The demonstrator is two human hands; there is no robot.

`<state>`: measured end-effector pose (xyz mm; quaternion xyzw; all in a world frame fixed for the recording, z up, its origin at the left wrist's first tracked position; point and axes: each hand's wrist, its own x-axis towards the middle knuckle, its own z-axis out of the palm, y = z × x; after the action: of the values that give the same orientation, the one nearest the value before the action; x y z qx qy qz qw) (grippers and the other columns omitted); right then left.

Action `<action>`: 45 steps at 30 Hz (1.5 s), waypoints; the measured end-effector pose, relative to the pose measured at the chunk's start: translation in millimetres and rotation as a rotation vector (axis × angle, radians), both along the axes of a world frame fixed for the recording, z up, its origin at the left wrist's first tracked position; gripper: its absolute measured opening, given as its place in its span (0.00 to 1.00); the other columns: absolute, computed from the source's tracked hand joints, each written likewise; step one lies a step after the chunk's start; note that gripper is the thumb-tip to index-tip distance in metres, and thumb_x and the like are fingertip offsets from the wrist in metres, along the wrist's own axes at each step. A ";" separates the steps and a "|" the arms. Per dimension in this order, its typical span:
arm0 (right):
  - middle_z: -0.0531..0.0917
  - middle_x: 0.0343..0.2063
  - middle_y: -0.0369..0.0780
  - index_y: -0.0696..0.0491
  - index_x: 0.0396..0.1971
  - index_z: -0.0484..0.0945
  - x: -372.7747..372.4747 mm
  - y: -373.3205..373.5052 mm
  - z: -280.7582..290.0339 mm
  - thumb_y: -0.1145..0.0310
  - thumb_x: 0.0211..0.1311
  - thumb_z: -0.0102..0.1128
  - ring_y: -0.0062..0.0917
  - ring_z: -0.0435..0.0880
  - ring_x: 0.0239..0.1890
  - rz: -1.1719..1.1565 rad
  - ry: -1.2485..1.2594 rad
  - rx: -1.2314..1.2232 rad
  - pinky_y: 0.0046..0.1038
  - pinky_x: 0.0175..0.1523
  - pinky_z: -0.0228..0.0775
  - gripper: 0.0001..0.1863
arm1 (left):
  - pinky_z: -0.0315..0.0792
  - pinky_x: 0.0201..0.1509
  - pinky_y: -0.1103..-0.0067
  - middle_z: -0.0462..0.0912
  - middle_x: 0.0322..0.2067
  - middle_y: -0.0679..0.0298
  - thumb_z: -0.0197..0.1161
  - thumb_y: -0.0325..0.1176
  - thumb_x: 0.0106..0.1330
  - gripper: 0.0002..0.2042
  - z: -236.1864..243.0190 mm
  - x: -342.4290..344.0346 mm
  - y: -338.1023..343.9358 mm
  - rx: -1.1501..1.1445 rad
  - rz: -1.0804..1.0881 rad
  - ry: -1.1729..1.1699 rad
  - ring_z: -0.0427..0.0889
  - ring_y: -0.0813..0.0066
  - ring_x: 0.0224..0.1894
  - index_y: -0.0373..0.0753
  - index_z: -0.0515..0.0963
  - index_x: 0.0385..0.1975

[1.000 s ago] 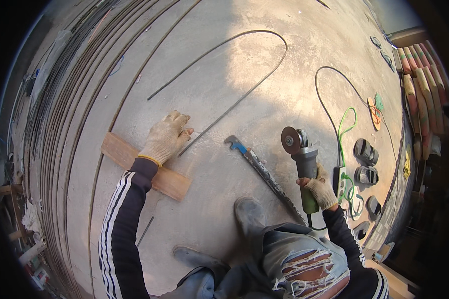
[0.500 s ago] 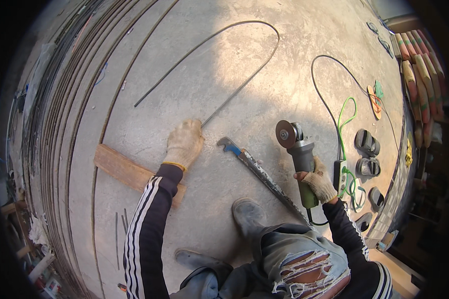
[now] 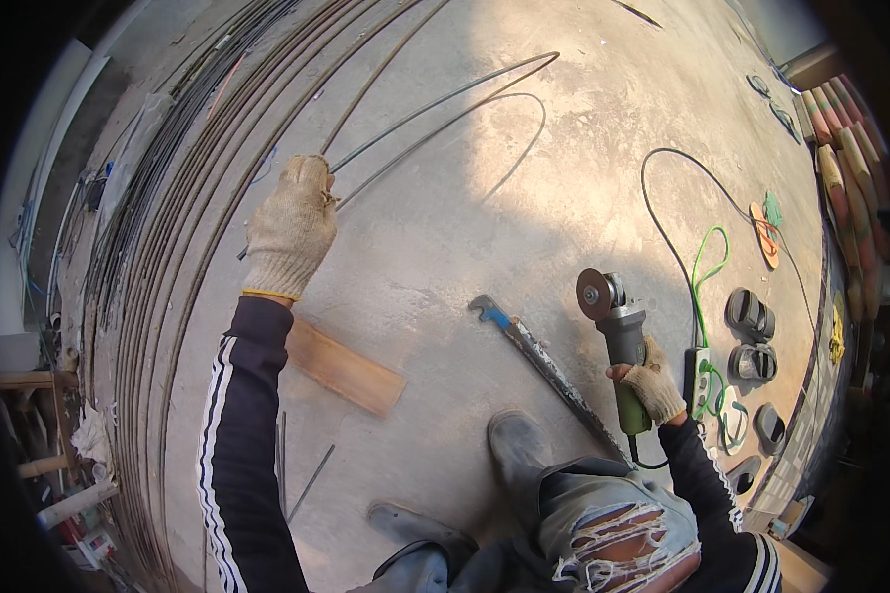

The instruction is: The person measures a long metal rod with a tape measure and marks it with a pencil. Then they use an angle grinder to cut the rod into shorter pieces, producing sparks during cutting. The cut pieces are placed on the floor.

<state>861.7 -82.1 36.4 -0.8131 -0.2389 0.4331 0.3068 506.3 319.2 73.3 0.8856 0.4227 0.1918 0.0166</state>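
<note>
My gloved left hand (image 3: 292,222) is closed round a thin steel rod (image 3: 435,99) bent into a narrow loop. The loop is held off the concrete floor, with its shadow beneath. A short end of the rod pokes out beside the glove. In my gloved right hand (image 3: 655,381) is a green and grey angle grinder (image 3: 624,341), gripped by its body. Its brown cutting disc (image 3: 594,295) points away from me. Between the hands lies a long metal bar (image 3: 554,371) with a blue hooked end. A wooden board (image 3: 351,368) lies just below my left hand.
Long steel rods (image 3: 168,277) run along the left side. Short cut rods (image 3: 311,482) lie near my left arm. At the right are a power strip (image 3: 697,381) with a green cord, a black cable (image 3: 653,212), several sandals (image 3: 752,314) and stacked sacks (image 3: 841,178).
My left hand has moved up and left, lifting the bent rod off the floor. The right hand keeps its grip on the grinder, and the whole view has shifted slightly.
</note>
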 end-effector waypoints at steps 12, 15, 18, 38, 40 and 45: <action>0.82 0.32 0.37 0.55 0.46 0.75 -7.3 -18.6 4.6 0.65 0.51 0.81 0.23 0.81 0.30 -0.023 -0.008 0.008 0.29 0.36 0.77 0.27 | 0.72 0.35 0.76 0.78 0.27 0.63 0.63 0.34 0.79 0.10 118.5 -152.3 -93.0 -0.236 0.154 -0.239 0.75 0.77 0.29 0.31 0.80 0.43; 0.82 0.31 0.37 0.54 0.45 0.75 -13.9 -18.1 3.6 0.63 0.52 0.80 0.23 0.82 0.29 -0.002 -0.018 0.049 0.29 0.34 0.77 0.25 | 0.71 0.35 0.77 0.78 0.28 0.66 0.64 0.37 0.79 0.12 122.7 -194.6 -123.5 -0.332 0.253 -0.227 0.74 0.80 0.30 0.31 0.81 0.42; 0.82 0.30 0.36 0.54 0.44 0.75 -19.9 -16.4 3.2 0.63 0.52 0.80 0.23 0.82 0.28 0.020 -0.003 0.054 0.29 0.34 0.77 0.25 | 0.72 0.37 0.77 0.77 0.28 0.67 0.64 0.41 0.79 0.15 123.3 -238.0 -148.1 -0.422 0.352 -0.185 0.73 0.80 0.31 0.33 0.80 0.40; 0.83 0.30 0.36 0.53 0.46 0.76 -45.2 0.4 0.9 0.68 0.55 0.80 0.23 0.84 0.28 0.161 -0.003 0.063 0.27 0.33 0.78 0.23 | 0.71 0.41 0.70 0.78 0.27 0.60 0.59 0.44 0.75 0.16 -22.8 -366.5 -170.5 -0.559 0.699 -0.083 0.76 0.71 0.33 0.35 0.78 0.35; 0.83 0.28 0.34 0.53 0.44 0.75 -45.4 1.1 0.4 0.68 0.56 0.79 0.20 0.81 0.25 0.179 -0.054 0.075 0.25 0.30 0.75 0.21 | 0.71 0.40 0.68 0.78 0.27 0.56 0.58 0.43 0.75 0.16 -39.6 -372.8 -163.8 -0.547 0.672 -0.127 0.76 0.67 0.31 0.34 0.77 0.35; 0.83 0.28 0.35 0.53 0.44 0.75 -45.0 4.0 0.0 0.69 0.57 0.78 0.20 0.82 0.25 0.150 -0.004 0.051 0.25 0.31 0.76 0.20 | 0.73 0.40 0.64 0.79 0.28 0.48 0.58 0.42 0.75 0.15 -71.7 -383.7 -155.8 -0.515 0.666 -0.116 0.80 0.57 0.31 0.34 0.78 0.39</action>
<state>816.7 -78.1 36.4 -0.7859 -0.3106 0.4470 0.2934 122.6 163.3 1.6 0.6555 0.7181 0.1243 0.1981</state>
